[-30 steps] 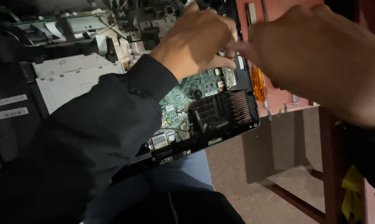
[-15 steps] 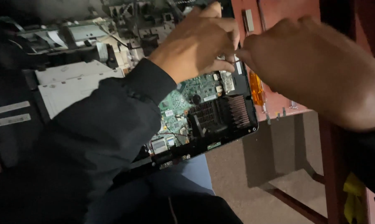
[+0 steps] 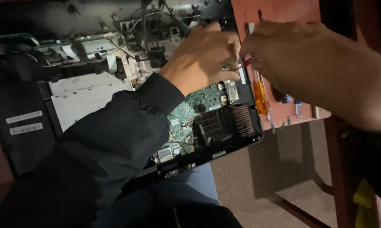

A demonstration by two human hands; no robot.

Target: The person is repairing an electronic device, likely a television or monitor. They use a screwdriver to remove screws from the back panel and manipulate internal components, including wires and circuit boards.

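- Both our hands meet close together above the top right corner of the opened laptop (image 3: 165, 126).
- Our left hand (image 3: 203, 57) comes out of a dark sleeve (image 3: 114, 139); its fingers are bent and press on the area beside the green circuit board (image 3: 194, 112).
- Our right hand (image 3: 291, 59) is closed on a small tool with a red part (image 3: 246, 62); the tip goes toward the left fingers, but we cannot tell what it touches.
- The laptop lies with its inside up, partly on our lap, and its black heat sink (image 3: 224, 122) is at the near right corner.
- Just beside it, on the red counter (image 3: 283, 12), we see a screwdriver with an orange handle (image 3: 260, 97).
- A silver drive (image 3: 85, 99) sits to the left of the board.
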